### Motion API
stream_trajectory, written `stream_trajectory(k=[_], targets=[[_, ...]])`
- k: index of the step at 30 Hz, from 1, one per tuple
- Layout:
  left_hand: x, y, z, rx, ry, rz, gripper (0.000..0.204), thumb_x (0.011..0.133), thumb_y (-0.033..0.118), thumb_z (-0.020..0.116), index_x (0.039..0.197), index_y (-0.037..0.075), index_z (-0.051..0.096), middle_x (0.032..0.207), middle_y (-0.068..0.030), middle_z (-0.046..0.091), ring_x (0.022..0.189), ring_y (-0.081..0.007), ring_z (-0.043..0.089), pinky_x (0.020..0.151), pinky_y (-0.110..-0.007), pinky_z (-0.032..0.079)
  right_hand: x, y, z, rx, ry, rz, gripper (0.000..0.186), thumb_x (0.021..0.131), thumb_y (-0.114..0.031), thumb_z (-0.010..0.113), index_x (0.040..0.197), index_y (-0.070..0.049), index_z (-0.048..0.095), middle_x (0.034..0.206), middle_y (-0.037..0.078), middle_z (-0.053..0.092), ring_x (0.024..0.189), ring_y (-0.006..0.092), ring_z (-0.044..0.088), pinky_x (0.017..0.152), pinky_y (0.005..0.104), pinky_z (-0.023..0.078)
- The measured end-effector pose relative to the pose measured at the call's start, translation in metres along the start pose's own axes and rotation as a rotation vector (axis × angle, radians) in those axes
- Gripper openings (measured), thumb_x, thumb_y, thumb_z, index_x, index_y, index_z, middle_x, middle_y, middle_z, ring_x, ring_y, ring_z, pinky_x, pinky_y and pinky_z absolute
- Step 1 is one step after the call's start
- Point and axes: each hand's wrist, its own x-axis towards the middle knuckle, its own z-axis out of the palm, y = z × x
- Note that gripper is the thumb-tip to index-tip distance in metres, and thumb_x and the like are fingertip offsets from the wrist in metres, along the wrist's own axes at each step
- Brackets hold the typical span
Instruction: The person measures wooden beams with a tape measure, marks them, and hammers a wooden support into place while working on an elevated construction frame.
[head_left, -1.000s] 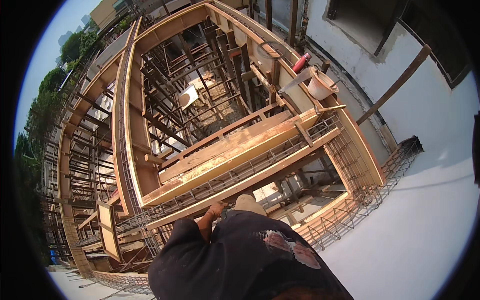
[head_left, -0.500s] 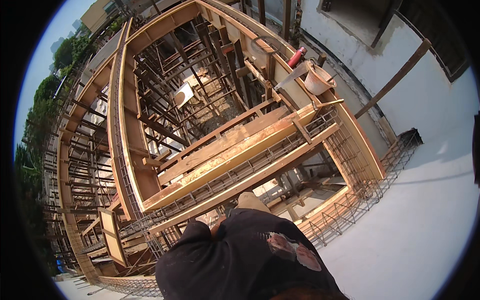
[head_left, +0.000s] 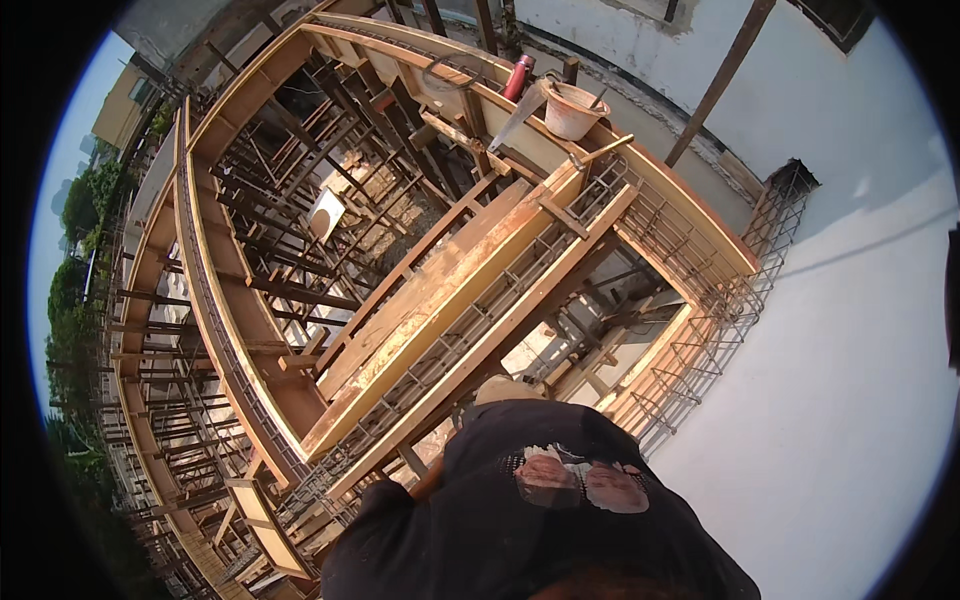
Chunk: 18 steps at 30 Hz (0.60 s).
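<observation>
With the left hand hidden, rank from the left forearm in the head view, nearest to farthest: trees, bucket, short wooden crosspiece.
From the left forearm:
1. Short wooden crosspiece, ahead, right
2. Bucket, farther ahead, right
3. Trees, far left background

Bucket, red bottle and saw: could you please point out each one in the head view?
Bucket [head_left: 573, 114], head view: outer side of its wall.
Red bottle [head_left: 519, 79], head view: middle of its body.
Saw [head_left: 520, 116], head view: middle of its blade.
</observation>
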Motion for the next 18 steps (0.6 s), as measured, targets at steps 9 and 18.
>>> stream_trajectory(k=[9,18], targets=[[0.048,0.039,-0.046,0.009,-0.033,0.154,0.014,0.093,0.023,0.058,0.094,0.010,0.057,0.083,-0.0075,0.066,0.067,-0.0188,0.061,0.058,-0.031,0.047,-0.029,0.054,0.006,-0.162,0.120,-0.216,0.021,0.092,-0.019,0.060,0.107,-0.005,0.065,0.083,0.007,0.061,0.069,0.0192,0.059,0.066,0.0324,0.051],[0.039,0.121,-0.008,-0.363,-0.097,0.015,0.015,0.091,0.024,0.061,0.089,0.011,0.054,0.076,-0.0065,0.063,0.060,-0.0162,0.060,0.049,-0.032,0.046,-0.045,0.060,-0.041,0.430,0.294,0.099,0.019,0.093,-0.020,0.059,0.106,-0.006,0.062,0.079,0.006,0.057,0.066,0.0185,0.058,0.062,0.0336,0.051]])
